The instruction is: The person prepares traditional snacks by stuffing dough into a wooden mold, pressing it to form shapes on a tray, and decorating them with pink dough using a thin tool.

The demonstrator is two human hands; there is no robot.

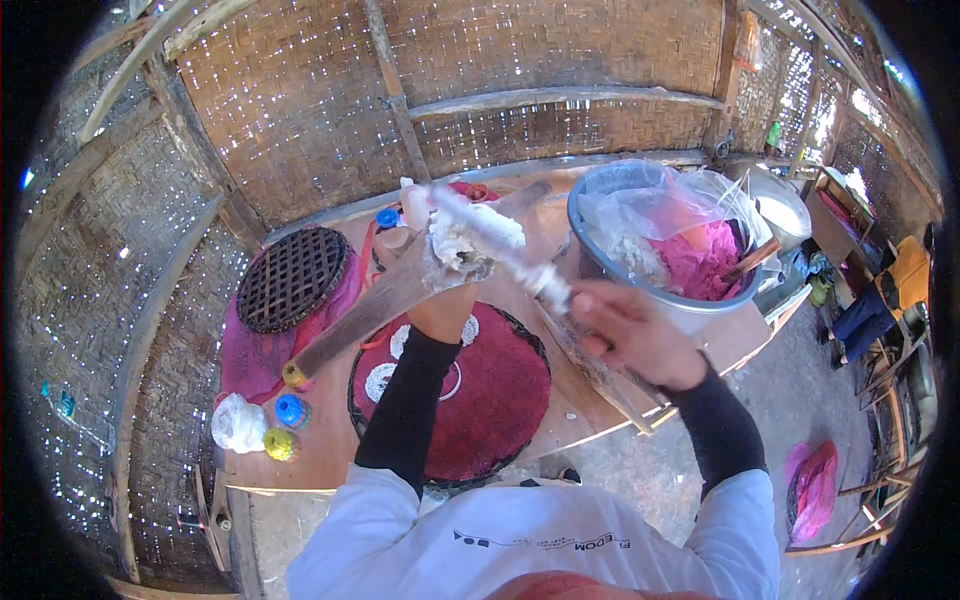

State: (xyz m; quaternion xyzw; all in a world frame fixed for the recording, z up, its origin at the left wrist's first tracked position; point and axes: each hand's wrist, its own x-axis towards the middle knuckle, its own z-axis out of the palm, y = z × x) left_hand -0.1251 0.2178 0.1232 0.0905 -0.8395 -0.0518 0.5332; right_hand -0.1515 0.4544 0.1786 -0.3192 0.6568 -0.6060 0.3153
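Observation:
My left hand (443, 312) is closed under a long wooden bar (360, 318) that slants across in front of me. White, sticky dough (478, 238) is heaped on the bar's middle, just above that hand. My right hand (640, 335) grips a dough-coated stick (500, 245), blurred by motion, which passes over the heap. Below my left forearm lies a round tray covered in dark red cloth (505, 390). White lacy dough rounds (380, 382) and a thin white ring sit on it, partly hidden by my arm.
A grey tub (580, 235) with plastic, white and pink dough (695, 260) stands to the right. A dark woven tray (293, 280) on pink cloth lies left. Near the table's left corner are a plastic bag (240, 424) and blue and yellow bundles (291, 410). Another person (880, 300) is at far right.

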